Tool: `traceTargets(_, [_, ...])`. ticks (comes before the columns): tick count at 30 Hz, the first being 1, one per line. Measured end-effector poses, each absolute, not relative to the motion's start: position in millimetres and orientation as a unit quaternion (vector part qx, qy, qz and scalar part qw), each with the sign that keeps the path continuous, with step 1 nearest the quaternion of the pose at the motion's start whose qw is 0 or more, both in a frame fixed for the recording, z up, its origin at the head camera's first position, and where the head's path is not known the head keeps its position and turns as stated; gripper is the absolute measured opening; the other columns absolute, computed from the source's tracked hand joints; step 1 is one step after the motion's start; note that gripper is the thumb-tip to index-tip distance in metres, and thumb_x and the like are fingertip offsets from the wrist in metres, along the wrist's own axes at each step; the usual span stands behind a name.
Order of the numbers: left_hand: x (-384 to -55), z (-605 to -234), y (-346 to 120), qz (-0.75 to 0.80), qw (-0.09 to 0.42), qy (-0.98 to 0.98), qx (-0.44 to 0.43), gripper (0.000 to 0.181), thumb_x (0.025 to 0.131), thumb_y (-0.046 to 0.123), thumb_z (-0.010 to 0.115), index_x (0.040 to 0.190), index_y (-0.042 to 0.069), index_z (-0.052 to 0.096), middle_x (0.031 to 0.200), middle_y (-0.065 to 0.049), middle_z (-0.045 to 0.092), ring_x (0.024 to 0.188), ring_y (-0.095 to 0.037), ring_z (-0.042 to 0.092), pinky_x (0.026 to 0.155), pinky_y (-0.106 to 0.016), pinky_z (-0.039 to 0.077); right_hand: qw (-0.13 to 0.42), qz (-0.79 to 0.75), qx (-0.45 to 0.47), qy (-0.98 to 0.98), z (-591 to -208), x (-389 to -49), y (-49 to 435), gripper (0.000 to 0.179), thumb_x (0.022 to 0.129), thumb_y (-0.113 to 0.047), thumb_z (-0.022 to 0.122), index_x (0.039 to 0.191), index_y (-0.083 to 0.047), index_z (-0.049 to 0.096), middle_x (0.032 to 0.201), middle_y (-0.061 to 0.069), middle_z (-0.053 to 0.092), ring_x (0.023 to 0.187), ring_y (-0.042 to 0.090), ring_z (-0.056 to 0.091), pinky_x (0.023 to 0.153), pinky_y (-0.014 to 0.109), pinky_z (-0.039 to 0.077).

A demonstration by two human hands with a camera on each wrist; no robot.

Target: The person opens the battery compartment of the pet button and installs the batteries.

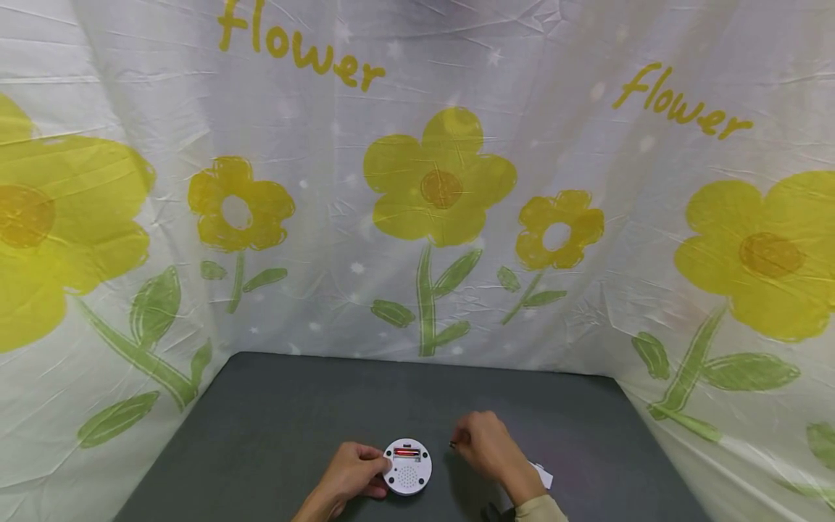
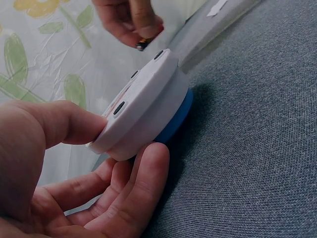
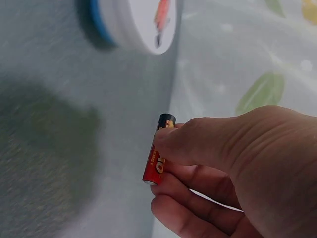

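Observation:
A round white device (image 1: 408,480) with a blue lower part (image 2: 177,115) lies face down on the table. Its open battery compartment shows a red battery (image 1: 406,452), and small dark feet and a dotted grille mark the same face. My left hand (image 1: 353,470) grips the device's left edge, thumb on the top rim and fingers at the side below. To the right of the device, my right hand (image 1: 488,448) pinches a red and black battery (image 3: 153,167) between thumb and fingers, above the table.
A small white piece (image 1: 543,475) lies on the dark grey table (image 1: 313,391), partly hidden behind the right forearm. A white curtain (image 1: 326,290) printed with yellow flowers stands around the table's back and sides.

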State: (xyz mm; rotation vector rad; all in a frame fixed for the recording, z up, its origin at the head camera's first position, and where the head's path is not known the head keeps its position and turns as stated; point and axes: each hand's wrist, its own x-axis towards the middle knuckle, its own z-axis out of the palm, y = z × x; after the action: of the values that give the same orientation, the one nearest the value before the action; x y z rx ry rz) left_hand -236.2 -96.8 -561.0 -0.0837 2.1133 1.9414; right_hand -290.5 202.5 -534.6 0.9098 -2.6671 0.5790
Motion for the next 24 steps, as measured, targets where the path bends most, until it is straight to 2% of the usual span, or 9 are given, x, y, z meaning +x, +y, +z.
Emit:
traceTargets(3, [-236.3, -561.4, -97.1, 0.67, 0.135, 0.729, -0.028, 0.032, 0.092, 0.004, 0.073, 0.116, -0.017, 0.071, 0.088, -0.009, 0.078, 0.071, -0.014, 0.076, 0.062, -0.031, 0.069, 0.089, 0.218, 0.291, -0.927, -496.8, -272.8, 183.8, 0.014, 0.083, -0.004, 0.085, 0.082, -0.017, 0.08, 0.072, -0.009, 0.071, 0.063, 0.004, 0.059, 0.054, 0.028, 0.051])
traceTargets(7, [-236.5, -561.7, -97.1, 0.671, 0.134, 0.729, -0.025, 0.033, 0.092, 0.004, 0.073, 0.116, -0.018, 0.071, 0.087, -0.009, 0.078, 0.07, -0.014, 0.075, 0.061, -0.031, 0.069, 0.055, 0.225, 0.275, -0.933, -472.9, -263.6, 167.1, 0.015, 0.088, -0.003, 0.083, 0.086, -0.017, 0.082, 0.075, -0.008, 0.073, 0.066, 0.005, 0.062, 0.056, 0.026, 0.053])
traceTargets(12, [-236.4, -562.8, -97.5, 0.675, 0.13, 0.726, -0.021, 0.032, 0.092, 0.004, 0.073, 0.116, -0.018, 0.071, 0.087, -0.009, 0.078, 0.07, -0.014, 0.075, 0.061, -0.03, 0.069, 0.04, 0.237, 0.281, -0.929, -464.7, -263.5, 153.5, 0.015, 0.091, -0.002, 0.082, 0.088, -0.016, 0.083, 0.078, -0.007, 0.074, 0.068, 0.005, 0.063, 0.058, 0.025, 0.054])
traceTargets(24, [-237.2, -562.3, -97.7, 0.676, 0.135, 0.724, -0.019, 0.031, 0.092, 0.004, 0.072, 0.115, -0.017, 0.071, 0.088, -0.01, 0.078, 0.07, -0.013, 0.075, 0.061, -0.03, 0.069, 0.033, 0.228, 0.309, -0.923, -460.4, -265.8, 124.9, 0.011, 0.09, -0.003, 0.083, 0.089, -0.013, 0.082, 0.076, -0.007, 0.072, 0.067, 0.0, 0.059, 0.059, 0.021, 0.052])
